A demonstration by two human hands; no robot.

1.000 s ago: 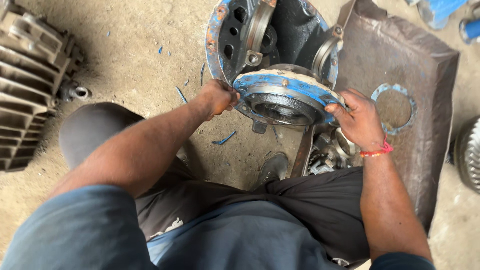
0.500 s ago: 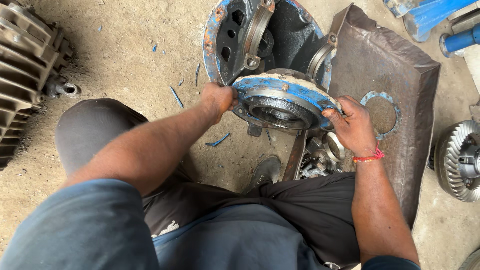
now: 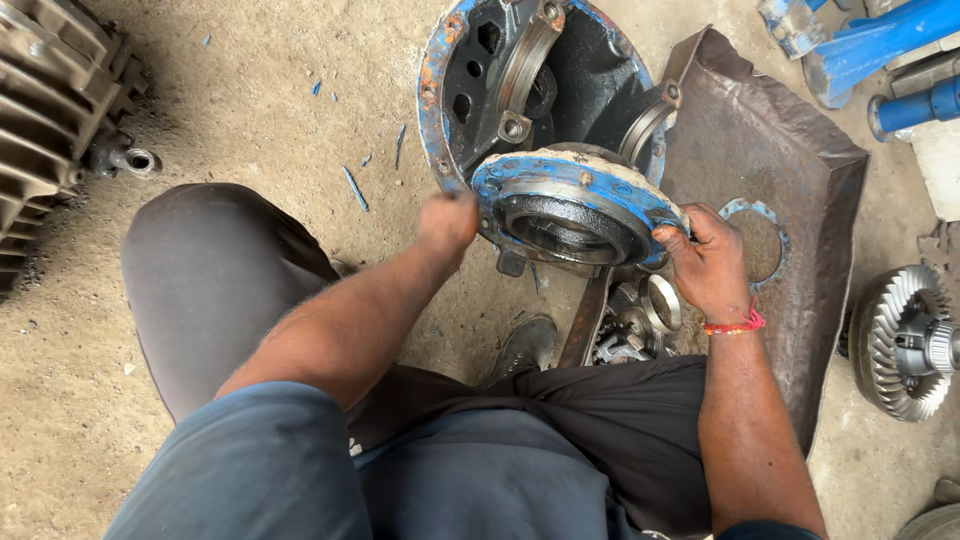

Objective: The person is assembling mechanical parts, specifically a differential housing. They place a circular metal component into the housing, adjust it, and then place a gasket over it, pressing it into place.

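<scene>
Right now your left hand [image 3: 447, 222] is curled tight on the near-left rim of the blue round flange [image 3: 578, 205], though blur hides the fingers. Your right hand [image 3: 708, 262] clamps its right edge, holding it before the open blue housing [image 3: 500, 90].

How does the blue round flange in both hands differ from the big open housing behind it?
The blue round flange is a shallow ring, gripped by the left hand and right hand; the open housing is deep, hollow and touched by neither hand. The flange's bore faces the camera, while the housing shows a dark interior with bearing caps. Both are worn blue-painted metal with bolt holes round the rim.
</scene>
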